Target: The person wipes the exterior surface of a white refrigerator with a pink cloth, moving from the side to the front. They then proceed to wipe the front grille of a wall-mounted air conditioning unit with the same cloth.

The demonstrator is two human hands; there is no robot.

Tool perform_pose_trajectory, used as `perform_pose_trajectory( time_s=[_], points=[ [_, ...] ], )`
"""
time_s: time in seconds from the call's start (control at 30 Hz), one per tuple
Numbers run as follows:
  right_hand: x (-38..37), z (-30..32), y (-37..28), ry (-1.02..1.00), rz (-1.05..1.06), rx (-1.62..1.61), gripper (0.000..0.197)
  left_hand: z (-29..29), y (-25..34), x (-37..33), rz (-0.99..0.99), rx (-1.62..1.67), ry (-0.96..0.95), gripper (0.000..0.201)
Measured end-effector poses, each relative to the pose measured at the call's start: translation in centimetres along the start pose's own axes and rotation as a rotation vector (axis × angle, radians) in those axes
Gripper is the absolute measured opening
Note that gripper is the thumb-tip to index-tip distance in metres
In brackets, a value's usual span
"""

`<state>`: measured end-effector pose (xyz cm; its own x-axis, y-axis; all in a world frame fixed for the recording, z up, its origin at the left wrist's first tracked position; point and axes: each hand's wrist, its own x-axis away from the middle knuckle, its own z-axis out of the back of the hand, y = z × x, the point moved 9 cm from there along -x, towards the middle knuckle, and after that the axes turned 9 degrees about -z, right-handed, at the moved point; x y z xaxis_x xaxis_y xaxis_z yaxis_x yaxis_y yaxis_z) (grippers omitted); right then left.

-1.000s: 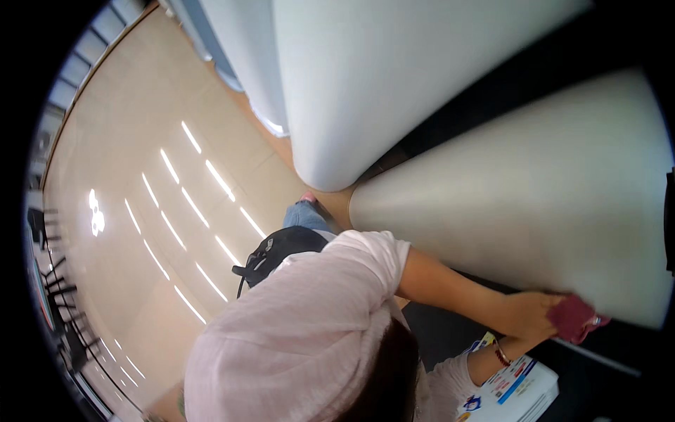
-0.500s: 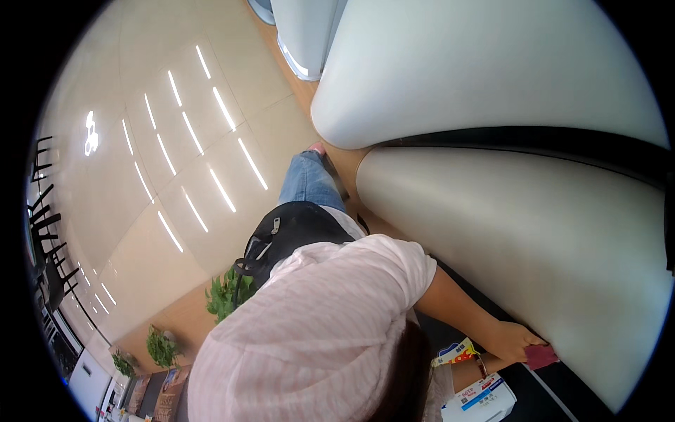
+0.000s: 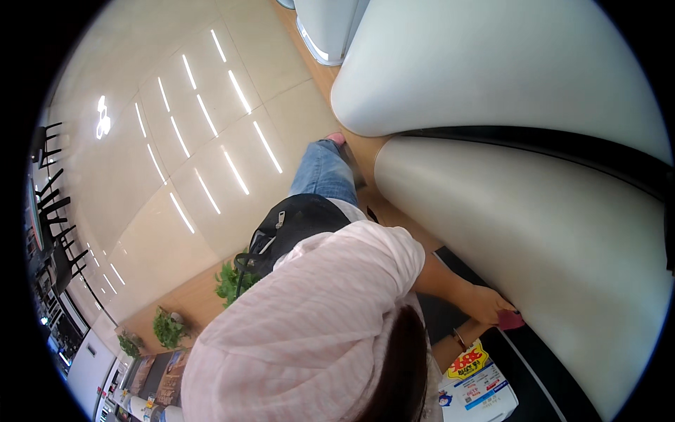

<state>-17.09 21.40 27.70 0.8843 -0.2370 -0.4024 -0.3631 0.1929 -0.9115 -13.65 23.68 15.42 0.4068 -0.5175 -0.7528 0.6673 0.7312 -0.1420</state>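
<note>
My left hand is closed on a small maroon cloth, which lies against the lower edge of a big silvery-white panel. The forearm of that hand comes out of a short pink-and-white sleeve. Just beneath it, my right forearm wears a thin band at the wrist. The right hand reaches close to the cloth, but its fingers are covered by the left hand. Beside the right forearm is a white printed card or box with a yellow and red patch. A black surface with a pale strip runs under the hands.
A second pale panel stands beyond a dark gap. Both adjoin a wood-coloured base. A black bag hangs at my side above blue jeans. Potted plants line a wooden ledge; dark chairs stand at far left on the tiled floor.
Both hands and the cloth have drawn back toward my body along the panel's edge. More of the printed card or box shows. The whole view has shifted slightly.
</note>
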Motion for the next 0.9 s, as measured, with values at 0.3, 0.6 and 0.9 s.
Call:
perform_pose_trajectory(
  time_s=[0.3, 0.6, 0.9],
  points=[
    [-0.8, 0.3, -2.2, 0.041, 0.033, -0.040, 0.036, 6.4, -2.2, 1.4, -0.124, 0.141, 0.263, 0.021],
    [-1.7, 0.0, -5.0, 0.123, 0.062, -0.039, 0.037, 15.8, -9.3, -1.7, 0.018, 0.323, 0.518, 0.017],
    [0.5, -1.8, -4.8, 0.219, 0.060, -0.053, 0.039, 16.2, -14.0, -1.2, 0.161, 0.311, 0.325, 0.013]
  ],
)
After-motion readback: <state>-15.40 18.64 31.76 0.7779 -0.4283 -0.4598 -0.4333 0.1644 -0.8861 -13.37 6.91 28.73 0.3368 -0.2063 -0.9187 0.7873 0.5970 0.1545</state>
